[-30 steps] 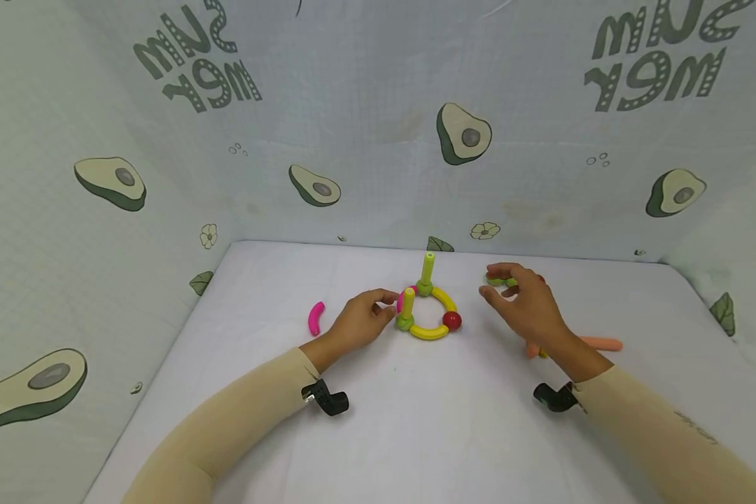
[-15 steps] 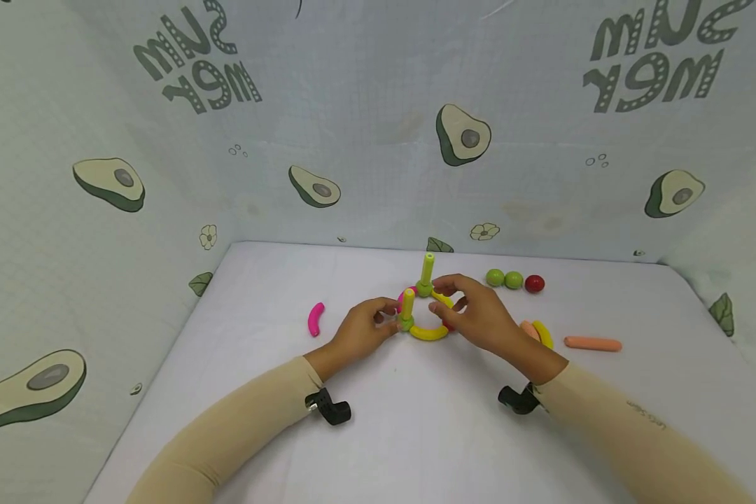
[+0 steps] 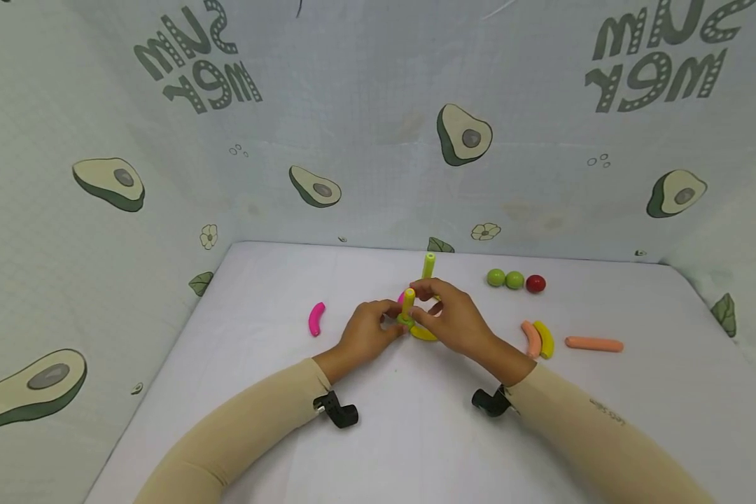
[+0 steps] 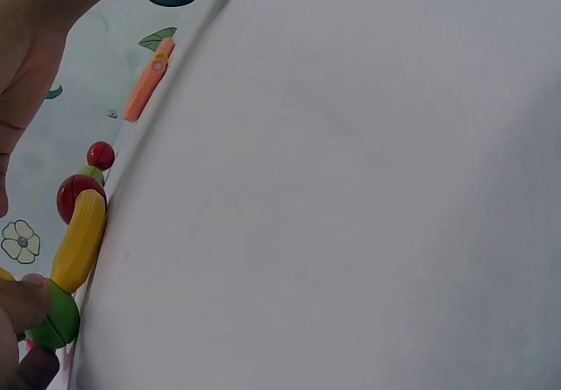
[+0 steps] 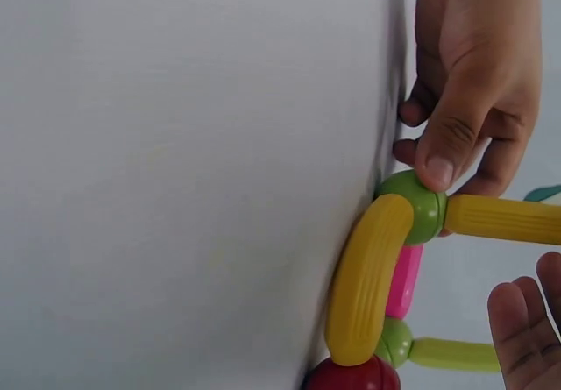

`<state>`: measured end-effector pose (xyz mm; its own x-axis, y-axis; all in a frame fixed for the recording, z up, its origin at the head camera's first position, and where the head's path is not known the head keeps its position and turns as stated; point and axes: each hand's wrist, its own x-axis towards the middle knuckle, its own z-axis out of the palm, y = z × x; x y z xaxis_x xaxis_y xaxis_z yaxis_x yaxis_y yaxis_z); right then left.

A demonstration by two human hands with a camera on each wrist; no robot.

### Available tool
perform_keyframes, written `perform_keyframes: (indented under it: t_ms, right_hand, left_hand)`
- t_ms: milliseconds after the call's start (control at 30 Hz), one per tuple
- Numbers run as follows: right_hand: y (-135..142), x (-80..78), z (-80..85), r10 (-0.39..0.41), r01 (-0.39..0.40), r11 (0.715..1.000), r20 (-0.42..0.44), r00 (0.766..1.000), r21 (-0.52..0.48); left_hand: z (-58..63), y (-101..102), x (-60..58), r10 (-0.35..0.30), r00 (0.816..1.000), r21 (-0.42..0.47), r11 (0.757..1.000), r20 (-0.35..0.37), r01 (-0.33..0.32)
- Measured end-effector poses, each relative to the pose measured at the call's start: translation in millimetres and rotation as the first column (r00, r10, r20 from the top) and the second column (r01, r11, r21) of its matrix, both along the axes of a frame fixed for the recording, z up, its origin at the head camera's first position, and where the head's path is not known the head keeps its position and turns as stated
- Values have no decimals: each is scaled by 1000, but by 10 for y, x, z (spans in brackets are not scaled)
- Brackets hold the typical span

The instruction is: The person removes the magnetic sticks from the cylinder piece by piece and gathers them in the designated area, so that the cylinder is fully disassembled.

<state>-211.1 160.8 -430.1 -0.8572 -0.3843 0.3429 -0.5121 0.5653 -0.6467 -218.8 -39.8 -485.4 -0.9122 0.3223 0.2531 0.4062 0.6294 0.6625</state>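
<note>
A ring of toy pieces lies on the table, with curved yellow and pink bars joined by balls. My left hand pinches the green ball at the ring's near left corner, thumb on its side. From that ball a yellow stick stands upright. My right hand reaches over the ring, its fingers spread beside the stick and apart from it in the right wrist view. A light green stick rises from another green ball behind. The red ball is hidden in the head view.
A curved pink bar lies to the left. At the back right sit two green balls and a red ball. Nearer are a curved orange bar, a curved yellow bar and a straight orange stick.
My right hand has moved left from near the loose balls to beside the yellow stick. My left hand has shifted slightly right and now pinches the green ball.
</note>
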Motion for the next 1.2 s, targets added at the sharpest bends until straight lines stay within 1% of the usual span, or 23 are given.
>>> perform_keyframes:
  t_ms: [133, 300, 467, 667, 733, 833, 967, 1033, 1200]
  right_hand:
    - [-44, -7, 93, 23, -23, 1000, -39, 999, 14]
    - [-71, -4, 152, 15, -14, 999, -26, 1000, 40]
    - [-68, 8, 162, 2, -2, 999, -15, 1000, 41]
    - [-57, 6, 130, -21, 21, 999, -20, 1000, 33]
    - [-48, 1, 121, -36, 36, 999, -15, 999, 37]
    - [-33, -9, 136, -55, 55, 998, 3, 998, 13]
    - [-5, -16, 222, -64, 65, 996, 16, 998, -56]
    - [18, -9, 273, -65, 67, 995, 27, 998, -73]
    - [135, 14, 308, -80, 82, 996, 62, 995, -36]
  left_hand:
    - [1, 3, 0, 14, 1000, -34, 999, -22, -15]
    - [21, 12, 7, 15, 999, -43, 999, -45, -17]
    - [38, 27, 13, 15, 999, -42, 999, -41, -17]
    - [35, 33, 23, 23, 999, -53, 998, -42, -25]
    - [34, 33, 25, 23, 999, -52, 998, -42, -26]
    - [38, 32, 30, 24, 999, -50, 998, -39, -26]
    - [33, 34, 30, 27, 999, -52, 998, -36, -29]
    - [29, 35, 27, 27, 999, -53, 998, -36, -29]
    - [24, 36, 23, 19, 999, -52, 998, -34, -21]
